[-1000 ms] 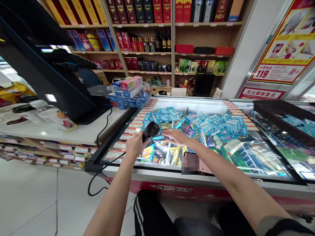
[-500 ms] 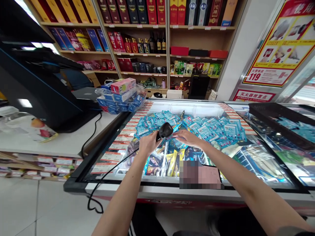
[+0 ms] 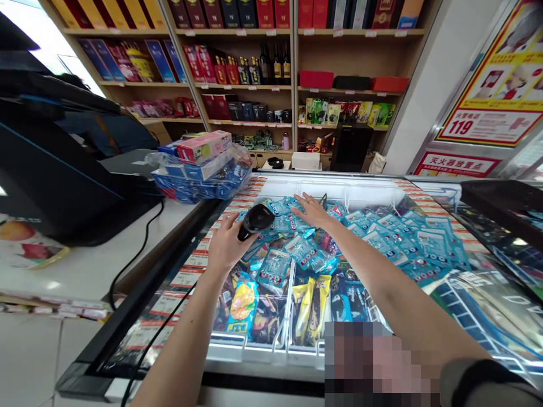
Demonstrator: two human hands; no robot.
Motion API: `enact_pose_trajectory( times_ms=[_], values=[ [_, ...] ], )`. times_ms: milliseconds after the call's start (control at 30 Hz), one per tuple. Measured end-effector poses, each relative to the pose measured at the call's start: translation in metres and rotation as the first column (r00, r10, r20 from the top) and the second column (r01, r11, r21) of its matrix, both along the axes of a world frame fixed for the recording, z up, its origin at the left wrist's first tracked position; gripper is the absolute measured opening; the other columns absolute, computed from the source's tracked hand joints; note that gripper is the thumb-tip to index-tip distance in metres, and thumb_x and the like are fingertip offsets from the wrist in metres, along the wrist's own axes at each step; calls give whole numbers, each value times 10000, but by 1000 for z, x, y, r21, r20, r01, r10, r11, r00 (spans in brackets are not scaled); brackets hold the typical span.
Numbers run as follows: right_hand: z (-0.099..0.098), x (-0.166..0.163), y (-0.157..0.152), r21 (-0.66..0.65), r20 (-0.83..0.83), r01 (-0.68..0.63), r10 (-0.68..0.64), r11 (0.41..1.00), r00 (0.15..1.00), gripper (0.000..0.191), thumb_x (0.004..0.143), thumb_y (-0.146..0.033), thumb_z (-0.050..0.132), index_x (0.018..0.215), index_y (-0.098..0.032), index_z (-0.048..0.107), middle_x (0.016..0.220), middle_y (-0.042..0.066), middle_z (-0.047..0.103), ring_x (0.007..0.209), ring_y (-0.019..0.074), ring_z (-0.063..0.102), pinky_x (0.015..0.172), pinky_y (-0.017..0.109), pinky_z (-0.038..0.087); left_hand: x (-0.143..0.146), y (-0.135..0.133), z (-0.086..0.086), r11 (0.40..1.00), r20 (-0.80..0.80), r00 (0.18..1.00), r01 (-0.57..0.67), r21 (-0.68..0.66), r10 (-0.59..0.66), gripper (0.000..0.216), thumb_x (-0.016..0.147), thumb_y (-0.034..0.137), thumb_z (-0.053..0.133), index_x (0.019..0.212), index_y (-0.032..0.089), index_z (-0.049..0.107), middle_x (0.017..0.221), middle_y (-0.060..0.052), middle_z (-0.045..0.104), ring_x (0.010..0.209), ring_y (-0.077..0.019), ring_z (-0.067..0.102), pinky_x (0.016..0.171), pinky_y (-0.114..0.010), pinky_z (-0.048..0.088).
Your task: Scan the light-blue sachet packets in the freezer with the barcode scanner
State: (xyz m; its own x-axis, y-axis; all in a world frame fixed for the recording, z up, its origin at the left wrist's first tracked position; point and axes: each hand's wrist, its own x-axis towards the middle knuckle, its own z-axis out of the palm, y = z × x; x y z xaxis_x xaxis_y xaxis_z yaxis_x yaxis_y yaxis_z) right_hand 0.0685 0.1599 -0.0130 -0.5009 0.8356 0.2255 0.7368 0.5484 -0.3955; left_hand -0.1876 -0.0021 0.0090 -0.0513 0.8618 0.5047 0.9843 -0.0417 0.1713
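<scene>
In my left hand (image 3: 224,243) is a black corded barcode scanner (image 3: 257,219), its head tilted over the freezer's glass top. My right hand (image 3: 313,210) lies with fingers spread on blue-and-white packets (image 3: 284,210) toward the back of the glass. It grips nothing that I can see. More loose blue packets (image 3: 386,237) spread out to the right, and a few (image 3: 274,268) lie in front of the scanner. Below the glass show wrapped ice creams, among them yellow ones (image 3: 311,308), in white wire baskets.
Plastic-wrapped blue and pink boxes (image 3: 203,164) sit at the freezer's left back corner. A black till terminal (image 3: 55,169) stands on the left counter. The scanner's cable (image 3: 159,333) runs along my left forearm. A blurred patch (image 3: 377,362) covers the front edge. Stocked shelves (image 3: 241,87) stand behind.
My view has come closer to the freezer. My left hand has moved left with the scanner. My right hand has reached farther back and spread its fingers on the packets; several packets now lie nearer me.
</scene>
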Motion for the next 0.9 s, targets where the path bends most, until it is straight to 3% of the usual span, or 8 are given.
enact_pose_trajectory(
  times_ms=[133, 300, 467, 667, 900],
  values=[
    [3, -28, 14, -91, 48, -47, 51, 995, 998, 787, 813, -796, 148, 1467, -369, 250, 1549, 75, 235, 1391, 356, 259, 1089, 604, 204, -4, 17, 8, 986, 71, 997, -13, -163, 25, 524, 797, 609, 481, 1183, 269, 585, 1295, -39, 575, 1098, -244, 585, 844, -312, 466],
    [-4, -28, 3, -3, 88, -101, 101, 995, 991, 680, 860, -741, 173, 1422, -397, 344, 1497, 62, 342, 1358, 331, 320, 1078, 594, 227, 7, 19, 16, 938, 46, 995, -63, -340, 84, 576, 768, 671, 462, 1165, 272, 586, 1046, -53, 689, 943, -266, 638, 688, -305, 447],
    [-10, -4, -19, 74, 128, -153, 143, 985, 981, 580, 930, -625, 213, 1420, -357, 368, 1465, 57, 397, 1348, 276, 346, 1083, 490, 275, 29, 1, 18, 925, -23, 1000, -20, -379, 12, 584, 772, 653, 470, 1229, 295, 537, 1037, -53, 701, 916, -273, 648, 670, -313, 442],
    [-13, 22, -55, 128, 119, -187, 172, 974, 978, 543, 944, -586, 239, 1421, -360, 363, 1442, 50, 420, 1339, 264, 354, 1072, 471, 292, 49, -24, 15, 912, -55, 990, 99, -398, -131, 504, 799, 597, 463, 1194, 299, 556, 965, -36, 713, 902, -273, 659, 663, -309, 438],
    [-15, 38, -98, 158, 80, -72, 60, 985, 995, 520, 943, -554, 290, 1405, -339, 396, 1427, 85, 432, 1322, 282, 368, 1066, 496, 287, 54, -43, 15, 893, -35, 965, 227, -390, -260, 464, 809, 563, 477, 1181, 296, 555, 1053, -12, 694, 941, -255, 654, 708, -303, 453]
  ],
)
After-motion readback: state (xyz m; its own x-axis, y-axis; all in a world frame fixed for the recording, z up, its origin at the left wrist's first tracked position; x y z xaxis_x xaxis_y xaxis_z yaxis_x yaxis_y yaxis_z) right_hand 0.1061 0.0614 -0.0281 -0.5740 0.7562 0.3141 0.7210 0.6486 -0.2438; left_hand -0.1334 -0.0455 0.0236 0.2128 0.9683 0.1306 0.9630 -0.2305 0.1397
